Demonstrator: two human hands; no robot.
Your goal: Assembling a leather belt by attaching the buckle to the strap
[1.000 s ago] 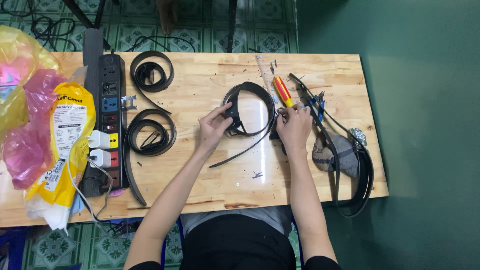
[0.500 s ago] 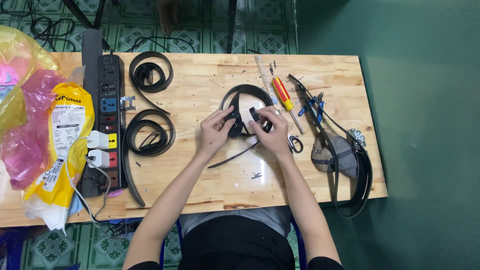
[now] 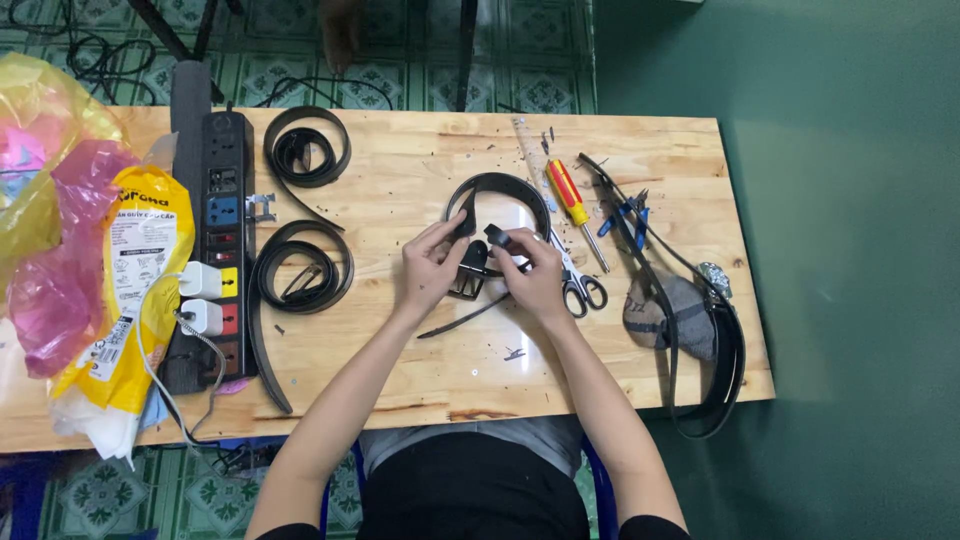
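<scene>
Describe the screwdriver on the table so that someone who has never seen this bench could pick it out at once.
Start at the wooden table and go to its far edge, just right of the person's right hand. The screwdriver lies there at a slant, between the scissors and the blue-handled pliers. Its red and yellow handle is the brightest among the black belts and dark tools.

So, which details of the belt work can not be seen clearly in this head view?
- Buckle: partly covered by the left hand and right hand; how the black belt attaches is hidden.
- Small loop at the right fingertips: too small to identify.
- Yellow bag: its lower part hangs past the table edge.
- Dark specks: too small to name.
</scene>
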